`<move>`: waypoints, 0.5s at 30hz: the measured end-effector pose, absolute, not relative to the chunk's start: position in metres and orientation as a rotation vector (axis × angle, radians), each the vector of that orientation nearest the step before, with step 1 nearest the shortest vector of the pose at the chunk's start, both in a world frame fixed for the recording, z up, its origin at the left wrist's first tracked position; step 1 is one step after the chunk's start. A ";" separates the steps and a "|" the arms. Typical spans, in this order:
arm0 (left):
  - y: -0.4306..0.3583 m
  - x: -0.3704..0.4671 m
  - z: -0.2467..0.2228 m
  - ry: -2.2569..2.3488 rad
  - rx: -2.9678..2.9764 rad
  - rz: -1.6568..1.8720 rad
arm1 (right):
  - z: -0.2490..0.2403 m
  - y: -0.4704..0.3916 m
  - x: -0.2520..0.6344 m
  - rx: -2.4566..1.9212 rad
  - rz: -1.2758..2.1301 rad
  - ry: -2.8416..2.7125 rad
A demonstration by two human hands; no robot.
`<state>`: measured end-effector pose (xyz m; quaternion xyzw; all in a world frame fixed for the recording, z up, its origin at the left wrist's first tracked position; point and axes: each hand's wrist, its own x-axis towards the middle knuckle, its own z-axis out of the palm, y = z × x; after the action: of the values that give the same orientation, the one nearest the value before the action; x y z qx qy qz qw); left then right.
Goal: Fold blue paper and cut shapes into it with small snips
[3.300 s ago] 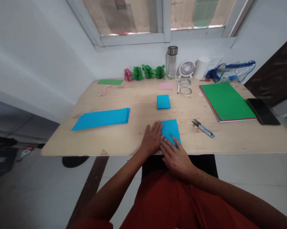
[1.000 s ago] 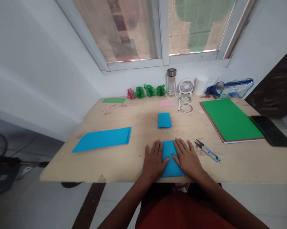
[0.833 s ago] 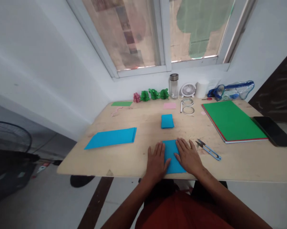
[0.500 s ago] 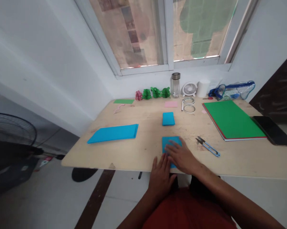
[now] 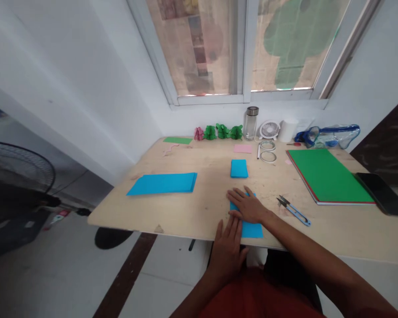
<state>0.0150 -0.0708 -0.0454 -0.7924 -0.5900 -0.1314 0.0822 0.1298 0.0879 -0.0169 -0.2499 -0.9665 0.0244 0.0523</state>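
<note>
A blue paper piece [image 5: 252, 230] lies flat at the table's front edge, partly covered by both hands. My right hand [image 5: 247, 206] rests spread on its upper part, fingers pointing left. Below it, my left hand [image 5: 228, 243] lies with its fingertips on the paper's left edge, fingers extended. Neither hand is closed around anything. A small blue stack [image 5: 239, 168] sits just beyond the hands. Farther left lies a long blue paper stack [image 5: 162, 183]. Blue-handled thread snips [image 5: 294, 211] lie to the right of my right hand.
Green sheets [image 5: 329, 176] and a black phone [image 5: 382, 192] occupy the table's right side. Along the back stand green paper shapes [image 5: 222, 131], a glass bottle [image 5: 251, 123], a small white fan [image 5: 269, 130] and a clear pouch [image 5: 334, 136]. Pink paper [image 5: 242, 149] lies nearby.
My right hand has slid up toward the far edge of the blue paper, uncovering its lower right part. My left hand stays at the paper's left edge. The camera view has shifted slightly.
</note>
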 end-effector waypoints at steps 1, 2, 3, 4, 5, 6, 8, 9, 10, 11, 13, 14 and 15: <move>-0.071 0.015 -0.045 -1.762 -2.364 -0.390 | -0.018 0.093 0.127 -0.777 0.057 -2.926; -0.070 0.015 -0.045 -1.762 -2.361 -0.389 | -0.020 0.098 0.124 -0.791 0.044 -2.916; -0.070 0.015 -0.045 -1.759 -2.357 -0.390 | -0.020 0.103 0.121 -0.811 0.035 -2.904; -0.070 0.014 -0.045 -1.755 -2.355 -0.389 | -0.020 0.106 0.118 -0.843 0.028 -2.887; -0.070 0.014 -0.044 -1.751 -2.350 -0.389 | -0.018 0.109 0.116 -0.888 0.022 -2.859; -0.071 0.014 -0.044 -1.750 -2.343 -0.388 | -0.016 0.110 0.116 -0.937 0.019 -2.822; -0.071 0.014 -0.045 -1.745 -2.335 -0.383 | -0.009 0.105 0.123 -1.005 0.014 -2.729; -0.071 0.013 -0.045 -1.744 -2.332 -0.383 | -0.005 0.099 0.130 -1.005 0.017 -2.689; -0.071 0.013 -0.045 -1.743 -2.328 -0.388 | -0.002 0.091 0.139 -0.963 0.024 -2.665; -0.071 0.011 -0.044 -1.739 -2.323 -0.400 | 0.000 0.081 0.150 -0.917 0.032 -2.648; -0.071 0.009 -0.043 -1.722 -2.314 -0.447 | -0.001 0.058 0.176 -0.900 0.046 -2.599; -0.070 0.007 -0.042 -1.706 -2.313 -0.476 | -0.003 0.047 0.188 -0.927 0.051 -2.574; -0.070 0.005 -0.041 -1.685 -2.315 -0.503 | -0.007 0.036 0.198 -0.964 0.048 -2.548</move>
<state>0.0048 -0.0699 -0.0411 -0.7909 -0.5756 -0.1717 0.1171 0.1983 0.0361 -0.0066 -0.3460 -0.9150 0.0171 0.2069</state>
